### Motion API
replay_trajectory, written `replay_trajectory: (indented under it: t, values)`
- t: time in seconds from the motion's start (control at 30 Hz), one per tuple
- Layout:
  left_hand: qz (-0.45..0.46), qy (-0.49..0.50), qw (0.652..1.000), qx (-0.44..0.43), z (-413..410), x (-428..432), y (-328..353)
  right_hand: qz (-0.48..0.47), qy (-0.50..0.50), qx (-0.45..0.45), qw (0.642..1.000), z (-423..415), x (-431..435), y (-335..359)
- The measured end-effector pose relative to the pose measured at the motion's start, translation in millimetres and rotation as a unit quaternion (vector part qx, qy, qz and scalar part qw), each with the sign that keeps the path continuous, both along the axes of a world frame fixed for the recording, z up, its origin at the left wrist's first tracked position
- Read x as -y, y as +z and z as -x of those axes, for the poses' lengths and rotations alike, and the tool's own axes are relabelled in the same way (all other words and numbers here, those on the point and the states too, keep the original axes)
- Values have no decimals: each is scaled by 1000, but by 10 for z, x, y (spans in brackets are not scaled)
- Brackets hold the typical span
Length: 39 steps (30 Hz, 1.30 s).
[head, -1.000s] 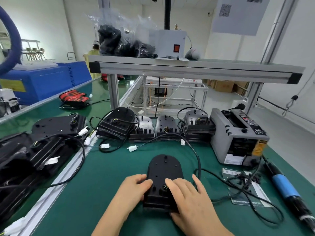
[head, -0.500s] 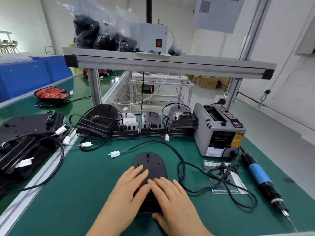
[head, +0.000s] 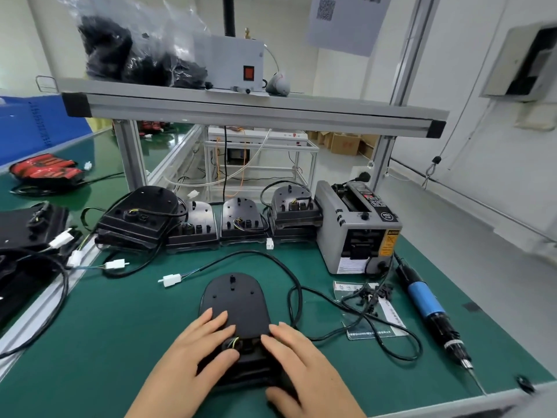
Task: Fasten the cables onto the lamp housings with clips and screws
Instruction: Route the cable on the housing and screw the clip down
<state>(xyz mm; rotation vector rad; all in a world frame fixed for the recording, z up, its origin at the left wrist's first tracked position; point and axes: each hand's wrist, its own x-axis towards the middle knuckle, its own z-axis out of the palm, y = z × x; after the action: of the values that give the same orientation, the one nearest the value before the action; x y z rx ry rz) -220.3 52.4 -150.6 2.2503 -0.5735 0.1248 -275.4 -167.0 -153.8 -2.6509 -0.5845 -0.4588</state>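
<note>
Resting flat on the near left of the lamp housing [head: 235,300], the left grip [head: 193,357] is released: fingers straight on the black shell, thumb by the cable socket w/ its yellow-green wires. Right grip [head: 304,363] is grasping the housing's near right corner, fingers on top, thumb hooked round the near edge. Housing lies back-up on the green bench [head: 120,342], centre front, rounded end pointing away. Its black cable [head: 297,294] loops out on the right side, then arcs back left to a white connector [head: 171,279] lying just beyond the housing. Right of that: clear bag w/ small black clips [head: 370,294], partly under cable loops, and a blue-bodied elec. screwdriver [head: 423,300] lying near the bench's right edge, tip toward the person. At the back, a row of other housings [head: 241,218] beside a grey tape dispenser [head: 355,230]. More housings piled on the far left.
</note>
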Motion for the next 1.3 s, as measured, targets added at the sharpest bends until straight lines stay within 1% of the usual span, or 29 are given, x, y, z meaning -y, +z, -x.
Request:
replay_trajectory:
  t: [0.03,0.1,0.13,0.17,0.23,0.27,0.33,0.4,0.47,0.57,0.73,0.93,1.07,1.17,1.3]
  values:
    - [5,0,1000,-1,4,2,1,-23,-4,-11,1000,23,54,-5]
    - [5,0,1000,-2,10,2,3,-51,-22,36,998,73,182,-14]
    - [1,-1,1000,-1,10,4,6,-81,-37,58,994,98,265,-2]
    - [-2,-2,1000,0,11,5,10,-113,-60,66,990,101,373,5]
    - [-1,-4,1000,2,9,10,23,-138,-150,60,977,43,662,59]
    - [2,-4,1000,1,9,15,28,-129,-209,33,969,-9,838,113]
    - [7,-2,1000,-1,14,18,31,-57,-316,-44,946,-156,1207,214]
    - [11,0,1000,0,15,23,25,14,-380,-99,920,-321,1475,270]
    - [13,1,1000,2,15,26,16,31,-394,-125,910,-488,1590,284]
    - [23,0,1000,1,22,28,4,53,-384,-155,909,-690,1614,282]
    - [18,-2,1000,2,19,23,4,18,-377,-178,909,-790,1595,215]
    - [22,-3,1000,0,18,23,-1,32,-409,-146,900,-776,1521,203]
    - [21,-1,1000,3,21,26,1,30,-405,-123,906,-740,1553,189]
    - [24,1,1000,3,27,24,-2,-11,-407,-100,908,-662,1569,184]
    - [12,-1,1000,-3,30,25,12,-114,-418,-98,896,-507,1585,226]
